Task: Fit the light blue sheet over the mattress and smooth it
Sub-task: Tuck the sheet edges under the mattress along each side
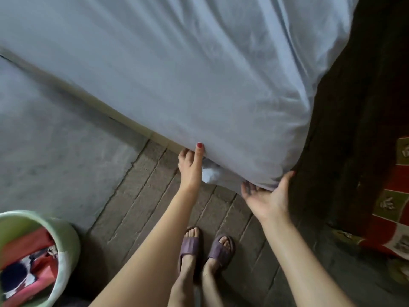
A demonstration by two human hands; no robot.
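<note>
Matt creased cloth sheet [177,74] (light blue), rough concrete floor [55,151], plastic bucket [70,235]

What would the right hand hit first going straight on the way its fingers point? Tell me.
The right hand points up under the corner of the sheet, so it would meet the sheet-covered mattress underside almost at once. Depth is unclear.

Light blue sheet [177,69]: thin cotton-like fabric, softly creased, spread across mattress top and draped over near corner; small bunched fold hanging below the edge. Mattress [124,117]: mostly covered, pale cream side strip exposed along lower-left edge.
</note>
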